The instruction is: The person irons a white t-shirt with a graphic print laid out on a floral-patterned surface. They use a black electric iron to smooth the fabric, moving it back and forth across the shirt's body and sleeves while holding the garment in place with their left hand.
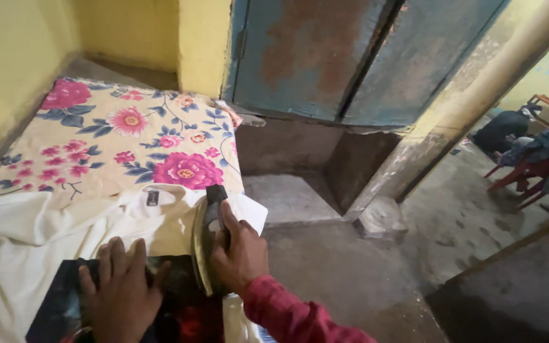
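My right hand (241, 254) grips the black handle of a heavy brass-coloured iron (202, 244), which stands on its edge at the right side of the floral-covered table (128, 146). My left hand (121, 289) lies flat, fingers spread, on a dark printed patch (55, 305) of a white garment (39, 232) spread over the table. The iron rests against the garment just right of my left hand. A red sleeve covers my right forearm.
A yellow wall borders the table at left and back. A rusty blue-grey metal door (325, 57) stands behind. To the right the concrete floor (351, 279) drops by a step. A red chair (525, 174) with clothes stands at the far right.
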